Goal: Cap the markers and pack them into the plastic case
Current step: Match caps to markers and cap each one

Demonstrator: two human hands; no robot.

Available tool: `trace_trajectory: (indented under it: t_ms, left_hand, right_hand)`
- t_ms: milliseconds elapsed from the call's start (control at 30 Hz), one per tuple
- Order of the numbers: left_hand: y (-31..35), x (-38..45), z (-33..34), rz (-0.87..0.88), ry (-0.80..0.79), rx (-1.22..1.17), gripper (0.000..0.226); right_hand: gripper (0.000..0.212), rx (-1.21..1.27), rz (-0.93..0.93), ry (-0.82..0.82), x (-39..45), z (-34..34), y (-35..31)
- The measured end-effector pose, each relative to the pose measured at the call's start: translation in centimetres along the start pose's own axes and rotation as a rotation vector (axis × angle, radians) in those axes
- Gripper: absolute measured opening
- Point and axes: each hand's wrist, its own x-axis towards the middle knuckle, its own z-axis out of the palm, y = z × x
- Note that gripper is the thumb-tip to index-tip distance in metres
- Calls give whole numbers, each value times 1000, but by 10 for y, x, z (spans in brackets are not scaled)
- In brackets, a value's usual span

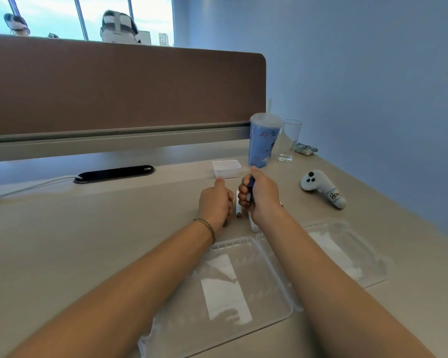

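From the head camera, both forearms reach up from the bottom of the frame toward its middle, where the two hands sit close together above the beige surface (88, 241).

The right hand (259, 197) is raised slightly, knuckles toward the left, with its fingers curled round a marker with a dark blue cap (250, 188); the cap end shows at the top of the fist and a bit of white barrel shows lower between the fingers. The thumb points up toward the top of the frame.

The left hand (216, 202) lies just left of it, back of the hand to the camera, fingers folded under; whether it holds anything cannot be told. A thin bracelet (207, 227) circles that wrist.

Between the two hands a white marker (238, 205) lies on the surface, its dark tip toward the bottom of the frame, just beside the left hand's knuckles. Another white barrel (253, 224) shows partly under the right wrist.

The clear plastic case (243, 280) lies open in the lower middle, below the hands and partly under the right forearm; its other half (352, 251) spreads to the right. No marker lies in the visible parts of it.
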Motion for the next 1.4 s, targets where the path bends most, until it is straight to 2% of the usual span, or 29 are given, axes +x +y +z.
trace_trajectory:
  t_ms: [233,367,433,533,733,933,1067,1267,1400]
  left_hand:
    - [2,1,1,-22,12,-93,40]
    - [-2,3,1,-6,38,-55,28]
    - [-4,4,2,44,32,-12,30]
    - [-1,0,4,104,6,42,36]
    - [10,-7,-2,64,-106,85,39]
    - [32,-2,-22,88,-200,331,37]
    - [50,7,-22,133,-232,472,31]
    - [47,16,9,135,-303,545,24]
    - [36,19,30,159,-334,605,23]
  right_hand:
    - [41,-51,19,-36,18,5,12]
    - [63,45,86,-102,26,4,11]
    - [67,63,72,-144,27,3,8]
    - [58,91,16,-209,19,-2,3]
    - [61,-35,-46,-319,12,-13,0]
    - [54,-146,-87,-454,6,-14,-10]
    - [40,-304,-100,-512,14,-21,-42]
    - [30,-763,-244,-301,40,-46,-76]
    - [21,-1174,-182,-276,59,-69,-80]
